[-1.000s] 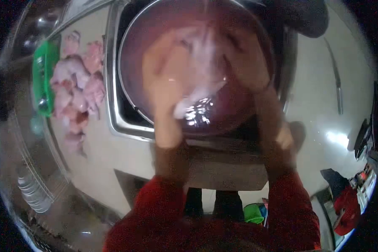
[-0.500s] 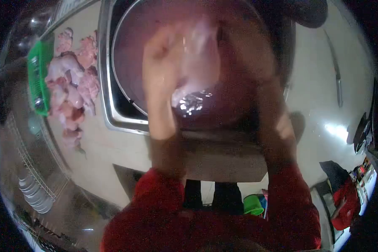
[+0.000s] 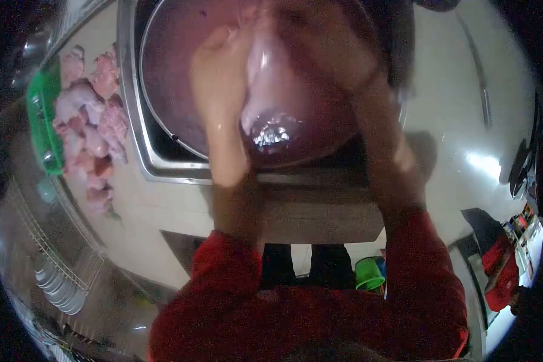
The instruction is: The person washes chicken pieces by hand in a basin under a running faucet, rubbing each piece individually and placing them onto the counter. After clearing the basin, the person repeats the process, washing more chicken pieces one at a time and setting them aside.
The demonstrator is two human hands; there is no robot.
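Note:
A large round basin [image 3: 174, 136] of pinkish water sits in the metal sink [image 3: 140, 130]. Over the water, my left hand [image 3: 223, 75] is closed at the left edge of a pale, wet piece of raw meat [image 3: 268, 78]. My right hand [image 3: 326, 48] is at the upper right of the same piece, dark and blurred, so its fingers cannot be made out. The lower end of the meat reaches the water, beside a bright reflection. Several raw meat pieces [image 3: 93, 142] lie in a pile on the counter to the left.
A green basket [image 3: 42, 123] stands beyond the meat pile at the far left. On the right counter [image 3: 443, 78] lies a knife [image 3: 486, 105]. Stacked plates [image 3: 60, 286] are at the lower left, and a green bucket [image 3: 368, 274] is below the counter.
The meat piece and both hands have moved slightly up and left in the view. The sink, basin and counter have also shifted left with the camera.

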